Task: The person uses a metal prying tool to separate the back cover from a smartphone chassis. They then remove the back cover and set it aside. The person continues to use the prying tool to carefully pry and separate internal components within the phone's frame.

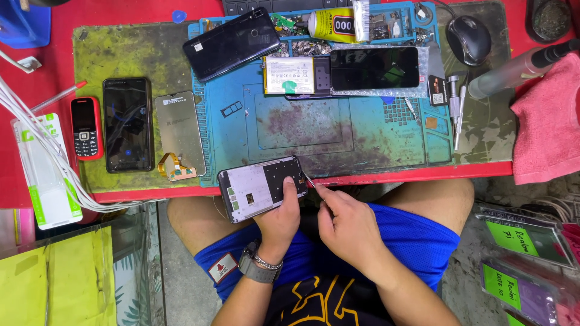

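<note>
The opened phone frame [263, 188] sits at the near edge of the red table [36, 72], over the person's lap, back side up with its inner plates showing. The left hand [280, 222] holds it from below, fingers wrapped round its right end and the thumb pressed on top. Just to the right, the right hand [349, 224] pinches a thin pointed tool [309, 180] between thumb and forefinger, its tip touching the frame's right corner.

Farther off lies a blue work mat [362, 136] on a worn green mat [133, 54]. On the left of these, side by side, lie a detached screen panel [179, 134] with its orange flex cable, a black smartphone [128, 124] and a small red keypad phone [86, 128]. At the far side rest a battery [290, 75], a dark screen [374, 68], another black phone [232, 43] lying tilted, a yellow glue tube [329, 25] and a computer mouse [468, 39]. A pink cloth [547, 127] lies at the right.
</note>
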